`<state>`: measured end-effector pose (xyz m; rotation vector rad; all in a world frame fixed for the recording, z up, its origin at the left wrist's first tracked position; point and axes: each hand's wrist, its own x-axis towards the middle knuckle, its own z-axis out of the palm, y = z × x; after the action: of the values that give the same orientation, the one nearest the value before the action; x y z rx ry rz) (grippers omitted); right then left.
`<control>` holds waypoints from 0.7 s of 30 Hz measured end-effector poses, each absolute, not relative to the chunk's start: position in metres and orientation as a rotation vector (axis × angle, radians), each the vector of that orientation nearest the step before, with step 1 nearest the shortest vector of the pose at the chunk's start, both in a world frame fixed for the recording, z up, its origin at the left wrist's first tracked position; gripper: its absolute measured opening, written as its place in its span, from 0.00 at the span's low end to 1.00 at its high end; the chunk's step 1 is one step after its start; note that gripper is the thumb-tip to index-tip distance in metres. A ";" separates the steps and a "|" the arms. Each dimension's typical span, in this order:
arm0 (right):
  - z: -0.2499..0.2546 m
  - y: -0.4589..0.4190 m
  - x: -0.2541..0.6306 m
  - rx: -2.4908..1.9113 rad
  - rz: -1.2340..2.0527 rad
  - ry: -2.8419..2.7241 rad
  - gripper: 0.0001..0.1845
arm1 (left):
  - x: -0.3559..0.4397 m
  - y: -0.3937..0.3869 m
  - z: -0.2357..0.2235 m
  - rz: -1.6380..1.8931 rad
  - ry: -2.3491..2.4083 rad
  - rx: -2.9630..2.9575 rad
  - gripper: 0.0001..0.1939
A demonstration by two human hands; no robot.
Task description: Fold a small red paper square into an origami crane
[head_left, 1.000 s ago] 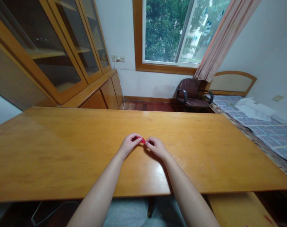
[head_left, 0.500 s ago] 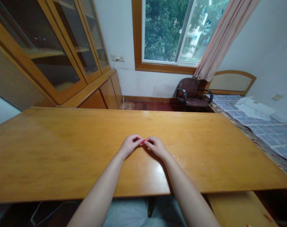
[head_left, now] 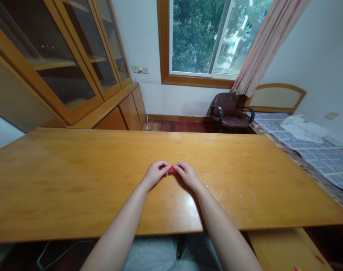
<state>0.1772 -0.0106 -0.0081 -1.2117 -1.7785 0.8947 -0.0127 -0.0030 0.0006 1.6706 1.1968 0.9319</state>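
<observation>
Between my two hands is a small red piece (head_left: 171, 169), flat-looking and perhaps folded paper; its exact kind is too small to make out. My left hand (head_left: 156, 173) pinches its left end with thumb and fingers. At the other end, my right hand (head_left: 187, 174) closes thumb and fingertips on it. Both hands are low over the middle of the wooden table (head_left: 83, 180), and fingers cover the ends of the red piece.
Small clear bits (head_left: 240, 198) lie on the table right of my right forearm. An open drawer (head_left: 284, 248) juts out below the table's right front edge. Beyond the table stand a brown armchair (head_left: 226, 107), a glass-door cabinet (head_left: 103, 96) and a bed (head_left: 309, 146).
My right thumb and fingers have shifted slightly up and right, and more of the red piece shows between the hands. The left hand stays almost still.
</observation>
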 end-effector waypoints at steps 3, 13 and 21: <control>-0.008 -0.010 0.178 -1.199 0.914 -1.673 0.11 | -0.012 -0.004 0.004 0.905 1.188 1.664 0.15; -0.014 -0.008 0.180 -1.154 1.107 -1.436 0.13 | -0.013 -0.005 0.013 0.794 1.104 1.804 0.15; -0.016 -0.008 0.176 -1.079 1.155 -1.396 0.16 | -0.014 -0.002 0.006 0.825 1.163 1.741 0.15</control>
<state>0.1762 -0.0083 -0.0163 -1.0785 -1.3964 1.1553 -0.0138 -0.0020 0.0056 1.7411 1.1626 0.8255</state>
